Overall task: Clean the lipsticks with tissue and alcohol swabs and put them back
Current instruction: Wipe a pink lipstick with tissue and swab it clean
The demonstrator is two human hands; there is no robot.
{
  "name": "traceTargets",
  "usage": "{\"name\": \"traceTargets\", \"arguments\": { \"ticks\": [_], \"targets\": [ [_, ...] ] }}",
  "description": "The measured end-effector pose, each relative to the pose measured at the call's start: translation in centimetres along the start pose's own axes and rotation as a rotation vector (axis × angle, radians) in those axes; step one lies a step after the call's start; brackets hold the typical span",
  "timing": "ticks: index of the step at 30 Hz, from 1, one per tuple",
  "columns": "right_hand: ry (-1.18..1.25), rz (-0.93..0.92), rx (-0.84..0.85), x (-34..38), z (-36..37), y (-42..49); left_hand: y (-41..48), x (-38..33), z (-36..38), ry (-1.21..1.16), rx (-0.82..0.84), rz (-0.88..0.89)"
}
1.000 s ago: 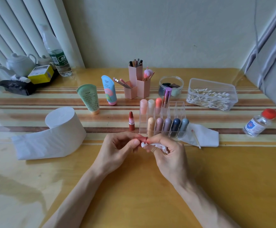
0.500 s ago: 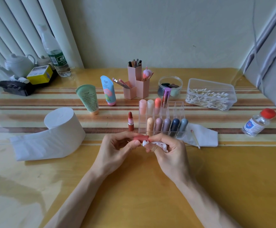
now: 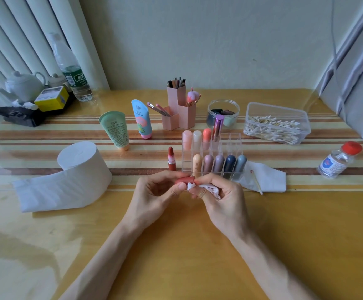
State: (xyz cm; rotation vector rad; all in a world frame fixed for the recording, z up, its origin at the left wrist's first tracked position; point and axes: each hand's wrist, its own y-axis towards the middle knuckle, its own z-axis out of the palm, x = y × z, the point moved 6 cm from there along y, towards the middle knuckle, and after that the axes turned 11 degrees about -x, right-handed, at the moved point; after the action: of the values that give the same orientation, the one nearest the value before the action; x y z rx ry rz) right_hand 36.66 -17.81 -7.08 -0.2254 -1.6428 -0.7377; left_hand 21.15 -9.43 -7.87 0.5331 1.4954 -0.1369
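Lipstick cap (image 3: 184,180), red, horiz., pinched in L hand (image 3: 154,195) fingertips, just in front of clear organizer (image 3: 233,146). R hand (image 3: 226,202) grips crumpled tissue (image 3: 202,188), wad touching cap's right end. Uncapped lipstick (image 3: 171,159) upright on table (image 3: 176,245), just left of organizer.

Table top (image 3: 176,245): wood-look, yellow with brown stripes, high gloss, pale reflections on it. Tissue roll (image 3: 79,167): white paper, matt, faintly embossed. Crumpled tissue (image 3: 204,188): same matt paper, creased. Lipstick cap (image 3: 184,180): reddish, smooth, matt to satin, looks plastic. Organiser (image 3: 230,144): clear hard plastic, glossy edges. Purple tube (image 3: 217,127) in it: metallic, bright sheen. Capsule lipsticks (image 3: 219,163): smooth satin pastel shells. Swab box (image 3: 275,122): clear plastic, slightly cloudy. Alcohol bottle (image 3: 336,161): clear body, paper-like label, red plastic-looking cap. Pen holder (image 3: 177,111): pink, matt, looks plastic.
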Motion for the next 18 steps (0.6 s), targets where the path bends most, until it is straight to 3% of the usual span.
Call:
{"name": "traceTargets", "arguments": {
  "ticks": [4,8,18],
  "targets": [
    [-0.037,-0.076,0.015,0.7,0.2,-0.3,0.0,0.2,0.4,0.028,0.038,-0.016],
    [-0.072,-0.038,0.005,0.6,0.1,-0.4,0.0,-0.4,0.0,0.055,-0.013,0.058],
    [0.143,0.398,0.010,-0.6,0.2,-0.9,-0.9,-2.4,-0.2,0.391,-0.189,0.441]
  ]
}}
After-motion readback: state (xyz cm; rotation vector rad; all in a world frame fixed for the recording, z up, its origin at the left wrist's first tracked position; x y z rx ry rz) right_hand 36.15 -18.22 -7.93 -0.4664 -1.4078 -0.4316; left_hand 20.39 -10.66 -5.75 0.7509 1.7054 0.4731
